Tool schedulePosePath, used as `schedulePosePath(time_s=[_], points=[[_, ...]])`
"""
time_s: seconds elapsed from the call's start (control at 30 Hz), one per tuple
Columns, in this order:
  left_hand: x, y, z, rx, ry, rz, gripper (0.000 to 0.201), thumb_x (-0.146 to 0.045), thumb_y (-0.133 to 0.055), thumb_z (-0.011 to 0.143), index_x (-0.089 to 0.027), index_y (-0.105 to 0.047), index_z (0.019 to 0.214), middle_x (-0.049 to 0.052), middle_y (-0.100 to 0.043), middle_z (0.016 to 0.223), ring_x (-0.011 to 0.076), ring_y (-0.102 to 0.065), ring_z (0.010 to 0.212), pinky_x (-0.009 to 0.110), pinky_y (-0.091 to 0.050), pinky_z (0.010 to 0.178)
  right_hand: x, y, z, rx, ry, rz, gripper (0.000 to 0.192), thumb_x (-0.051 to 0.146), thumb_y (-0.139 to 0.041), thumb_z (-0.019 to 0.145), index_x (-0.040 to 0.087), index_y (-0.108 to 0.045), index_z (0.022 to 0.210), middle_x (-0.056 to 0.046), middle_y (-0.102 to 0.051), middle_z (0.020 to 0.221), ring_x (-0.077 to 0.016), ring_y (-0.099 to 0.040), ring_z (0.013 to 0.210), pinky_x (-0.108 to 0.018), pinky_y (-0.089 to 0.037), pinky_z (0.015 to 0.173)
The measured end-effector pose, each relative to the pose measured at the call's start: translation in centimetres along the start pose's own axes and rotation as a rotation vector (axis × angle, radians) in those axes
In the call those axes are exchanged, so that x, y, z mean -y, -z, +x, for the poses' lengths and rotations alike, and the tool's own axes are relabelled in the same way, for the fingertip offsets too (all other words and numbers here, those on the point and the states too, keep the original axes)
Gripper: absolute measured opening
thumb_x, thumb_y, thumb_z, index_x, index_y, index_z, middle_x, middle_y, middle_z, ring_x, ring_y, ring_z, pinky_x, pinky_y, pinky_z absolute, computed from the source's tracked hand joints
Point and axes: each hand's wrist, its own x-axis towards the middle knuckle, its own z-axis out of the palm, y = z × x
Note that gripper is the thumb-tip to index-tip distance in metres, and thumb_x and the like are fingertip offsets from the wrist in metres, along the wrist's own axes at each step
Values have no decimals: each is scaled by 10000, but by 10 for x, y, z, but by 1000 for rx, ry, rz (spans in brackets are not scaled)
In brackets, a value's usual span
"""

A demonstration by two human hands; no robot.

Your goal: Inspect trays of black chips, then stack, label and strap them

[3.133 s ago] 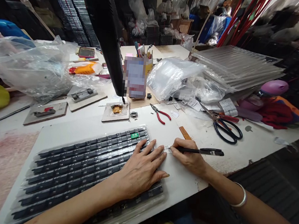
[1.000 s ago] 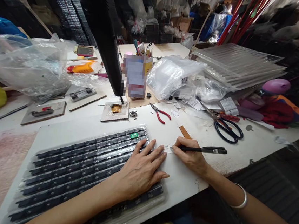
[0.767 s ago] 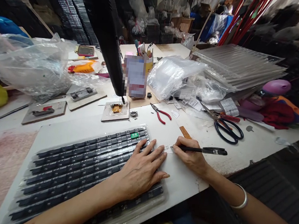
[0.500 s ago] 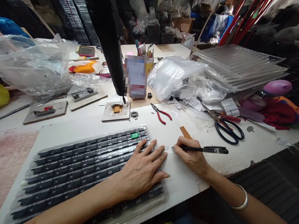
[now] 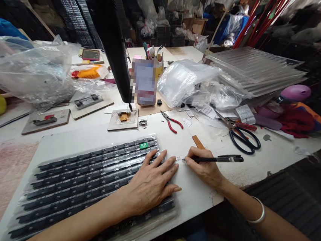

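My right hand grips a black pen, its tip down on a small white paper slip that bears handwriting. Spread flat, my left hand lies over the right part of a clear plastic tray filled with rows of black parts. Its fingertips reach the slip's left side. A green sticker marks the tray's upper right. Just behind my right hand lies a brown strip, partly covered by the hand.
Red-handled pliers and dark-handled scissors lie beyond my hands. A black lamp-like arm reaches down to a small board. Plastic bags and stacked clear trays stand at the back right, a large bag at left.
The whole view has shifted slightly. My right hand still moves the pen on the slip, where the writing looks a little different. My left hand stays in place on the tray.
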Motion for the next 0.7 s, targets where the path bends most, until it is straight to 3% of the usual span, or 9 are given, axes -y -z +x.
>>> schedulePosePath(time_s=[0.4, 0.57, 0.7], points=[[0, 1, 2, 43, 12, -32, 521, -523, -301, 953, -200, -474, 1324, 50, -482, 1408, 321, -347, 1334, 517, -182, 1081, -4, -2, -1, 20, 24, -37, 219, 125, -507, 746, 203, -384, 583, 47, -374, 550, -103, -336, 533, -267, -274, 517], [-1, 2, 1, 37, 11, -29, 510, -521, -339, 946, -207, -485, 1320, 57, -494, 1397, 317, -358, 1330, 514, -204, 1077, 3, 3, 2, -44, -62, 100, 191, 176, -537, 748, 204, -442, 585, 42, -435, 532, -109, -387, 513, -262, -301, 492], [0, 1, 1, 30, 17, -11, 517, -525, -337, 946, -216, -470, 1339, 50, -431, 1450, 320, -344, 1340, 507, -199, 1081, 11, 7, 2, 2, -108, 221, 156, 206, -552, 773, 203, -481, 634, 41, -491, 534, -110, -424, 507, -255, -336, 492]])
